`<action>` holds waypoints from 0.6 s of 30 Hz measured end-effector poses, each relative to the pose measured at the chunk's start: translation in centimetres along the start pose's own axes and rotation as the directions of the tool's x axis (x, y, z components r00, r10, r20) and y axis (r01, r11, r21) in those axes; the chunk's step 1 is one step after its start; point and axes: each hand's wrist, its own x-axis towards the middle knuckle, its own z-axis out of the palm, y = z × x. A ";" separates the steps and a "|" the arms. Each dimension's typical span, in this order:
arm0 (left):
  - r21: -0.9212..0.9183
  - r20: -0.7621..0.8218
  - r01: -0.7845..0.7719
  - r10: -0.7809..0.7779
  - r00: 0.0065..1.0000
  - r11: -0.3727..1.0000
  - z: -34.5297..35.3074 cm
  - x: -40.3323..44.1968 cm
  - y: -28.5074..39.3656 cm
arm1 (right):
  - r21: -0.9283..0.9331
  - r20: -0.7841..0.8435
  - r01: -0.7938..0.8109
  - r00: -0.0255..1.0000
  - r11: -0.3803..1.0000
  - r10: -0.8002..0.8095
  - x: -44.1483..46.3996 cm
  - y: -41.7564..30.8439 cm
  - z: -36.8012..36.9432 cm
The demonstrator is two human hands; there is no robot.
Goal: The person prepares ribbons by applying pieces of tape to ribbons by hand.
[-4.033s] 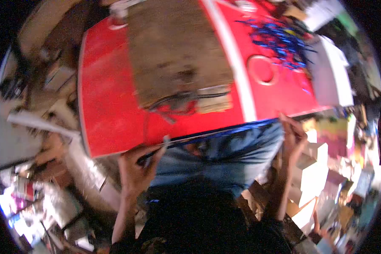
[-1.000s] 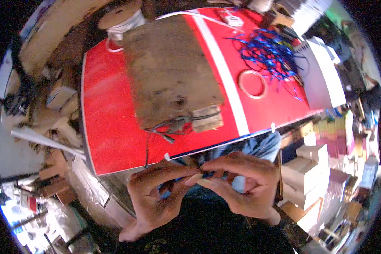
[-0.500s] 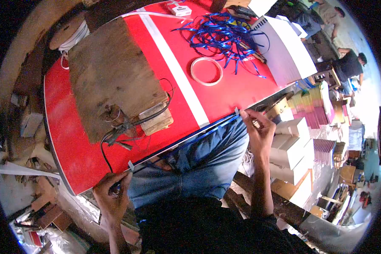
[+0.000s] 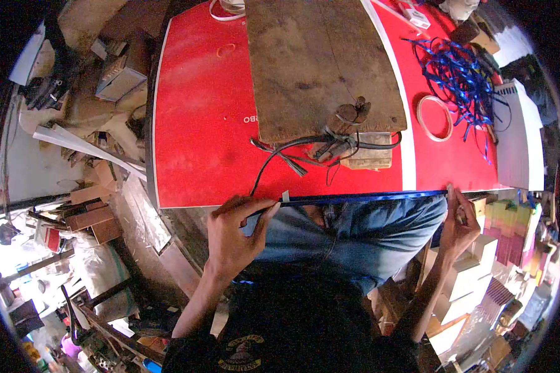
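A blue ribbon (image 4: 367,198) is stretched nearly straight along the near edge of the red tabletop (image 4: 199,143), above my lap. My left hand (image 4: 239,230) pinches its left end between thumb and finger, beside a small whitish tab (image 4: 285,196) there. At the other end, my right hand (image 4: 460,224) pinches the ribbon with its fingertips, covering that tip. On the table, a loose tangle of blue ribbon (image 4: 457,81) lies beyond my right hand, with a pale ring-shaped roll (image 4: 435,118) beside it.
A worn wooden board (image 4: 323,62) lies on the table, with a dark cord (image 4: 286,143) and wood block (image 4: 370,158) at its near edge. A white box (image 4: 521,137) stands at right. Stacked cartons (image 4: 460,283) and colored paper stacks (image 4: 510,224) are below; wooden scraps lie left.
My view has turned left, so the table appears more level and shifted right. Both hands still hold the ribbon stretched at the table edge.
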 end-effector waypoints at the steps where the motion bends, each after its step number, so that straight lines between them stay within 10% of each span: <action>1: 0.000 -0.012 -0.009 0.009 1.000 1.000 0.0 -0.1 -0.1 | 0.000 0.000 0.004 1.000 1.000 -0.004 0.0 0.2 0.0; 10: -0.246 0.151 0.073 -0.036 0.988 0.967 -2.4 0.1 4.6 | -0.102 -0.040 0.055 0.997 0.993 -0.059 -1.5 -12.0 -2.6; 13: -0.386 0.131 -0.057 0.116 0.984 0.921 -3.1 1.0 7.1 | 0.338 0.238 0.302 0.889 0.891 -0.391 -2.5 -17.2 -3.5; 18: -0.394 0.065 -0.280 0.330 0.942 0.876 -4.7 3.1 10.1 | 0.560 0.628 0.000 0.652 0.828 -0.425 -0.4 -21.8 -2.7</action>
